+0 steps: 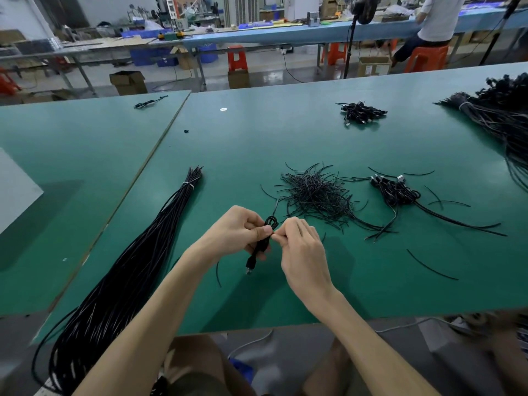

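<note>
Above the green table (285,138), my left hand (237,231) grips a folded black cable (264,241) whose plug end hangs down toward me. My right hand (300,247) pinches a thin black tie at the cable's middle, fingertips meeting the left thumb. Just beyond my hands lies a heap of short black ties (317,192). A long bundle of straight black cables (128,267), bound with a white band near its far end, stretches along the left and hangs over the table's near edge.
A small pile of coiled cables (395,191) lies to the right, another pile (361,112) farther back, and a big cable bundle (497,115) at the far right. Loose ties are scattered on the right. A person sits at a distant bench.
</note>
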{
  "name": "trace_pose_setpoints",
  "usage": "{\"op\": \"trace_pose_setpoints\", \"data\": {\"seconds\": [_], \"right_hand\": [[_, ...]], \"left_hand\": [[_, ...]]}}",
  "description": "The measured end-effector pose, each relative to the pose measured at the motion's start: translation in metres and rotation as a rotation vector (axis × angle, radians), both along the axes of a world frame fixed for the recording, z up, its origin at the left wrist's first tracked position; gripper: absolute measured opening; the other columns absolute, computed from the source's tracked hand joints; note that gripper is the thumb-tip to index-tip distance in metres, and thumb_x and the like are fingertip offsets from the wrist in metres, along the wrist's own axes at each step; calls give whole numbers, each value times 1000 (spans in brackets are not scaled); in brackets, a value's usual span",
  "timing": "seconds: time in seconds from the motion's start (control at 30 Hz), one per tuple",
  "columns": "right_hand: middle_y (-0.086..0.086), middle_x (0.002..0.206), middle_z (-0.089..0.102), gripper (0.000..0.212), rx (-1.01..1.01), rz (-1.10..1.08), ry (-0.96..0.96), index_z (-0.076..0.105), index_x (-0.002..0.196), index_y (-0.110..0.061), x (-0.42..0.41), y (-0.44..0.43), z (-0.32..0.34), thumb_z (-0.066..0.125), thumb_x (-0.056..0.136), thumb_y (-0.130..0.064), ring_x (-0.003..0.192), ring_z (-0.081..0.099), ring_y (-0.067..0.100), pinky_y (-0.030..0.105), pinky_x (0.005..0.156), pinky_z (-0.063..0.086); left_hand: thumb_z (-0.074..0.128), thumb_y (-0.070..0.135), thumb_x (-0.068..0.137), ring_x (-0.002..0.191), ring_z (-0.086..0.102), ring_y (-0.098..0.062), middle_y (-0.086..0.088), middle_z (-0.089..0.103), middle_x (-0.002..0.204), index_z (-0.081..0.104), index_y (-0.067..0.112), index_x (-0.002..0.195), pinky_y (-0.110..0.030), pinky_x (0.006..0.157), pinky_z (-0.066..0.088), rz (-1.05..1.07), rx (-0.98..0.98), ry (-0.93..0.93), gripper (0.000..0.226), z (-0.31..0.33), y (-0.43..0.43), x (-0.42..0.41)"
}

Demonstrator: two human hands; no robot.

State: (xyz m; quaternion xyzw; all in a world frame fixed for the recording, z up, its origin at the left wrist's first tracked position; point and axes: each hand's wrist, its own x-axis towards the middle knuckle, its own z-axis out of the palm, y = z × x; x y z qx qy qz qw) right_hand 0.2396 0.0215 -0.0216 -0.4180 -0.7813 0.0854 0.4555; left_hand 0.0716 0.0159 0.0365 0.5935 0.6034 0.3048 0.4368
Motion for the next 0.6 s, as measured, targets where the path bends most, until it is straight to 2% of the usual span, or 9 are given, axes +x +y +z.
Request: {"op": "trace_pose_setpoints", "data": {"seconds": [0.17,0.27,0.3,0.33,0.37,0.43,0.53,0.6], "right_hand": [[0,80,54,19,35,-4,-42,55,83,-9,0,0,-1,64,96,0,74,48,20,32,72,40],[1,80,55,19,-17,-15,3,53,84,-9,1,1,0,64,96,2,74,47,19,34,73,44],[2,80,55,19,-39,-19,22,53,84,-9,1,1,0,63,96,2,75,47,19,36,74,44],[2,81,55,19,-59,-20,38,53,84,-8,1,2,0,62,96,3,75,46,18,36,74,45],[2,81,55,19,-74,-17,51,52,85,-8,1,1,0,61,96,3,76,45,18,36,75,44],[1,82,55,18,-101,-7,70,52,85,-8,2,0,-1,60,97,2,77,45,18,34,76,42],[-1,84,54,18,-156,0,96,52,86,-9,3,0,0,60,98,0,79,47,19,31,76,38],[-2,85,52,18,-171,2,93,51,86,-10,3,1,1,60,99,0,79,48,19,29,76,36]], "left_hand": [[52,16,108,46,58,-18,-5,68,65,70,1,82,-22,44,45,-41,-76,43,35,6,-2,-1],[47,4,107,56,67,-22,-10,74,75,68,-4,95,-28,53,55,-25,-14,0,26,2,-1,-3],[47,-2,105,63,70,-24,-11,76,82,67,-2,106,-31,60,59,-20,31,-10,20,-1,-1,-4],[49,-8,102,69,72,-24,-7,77,92,66,6,119,-34,66,60,-12,101,18,28,-4,-1,-4],[54,-12,97,76,73,-22,2,74,102,62,19,130,-33,72,60,-5,195,74,46,-9,-1,-5],[66,-13,87,91,70,-14,17,62,119,55,41,136,-26,77,58,-12,401,207,74,-16,-5,-5],[79,-8,79,106,62,-16,21,47,135,49,47,136,-24,78,56,-28,610,319,85,-25,-10,-5],[80,-4,81,112,61,-15,21,47,139,55,42,134,-24,81,54,-54,688,400,74,-26,-11,-7]]}}
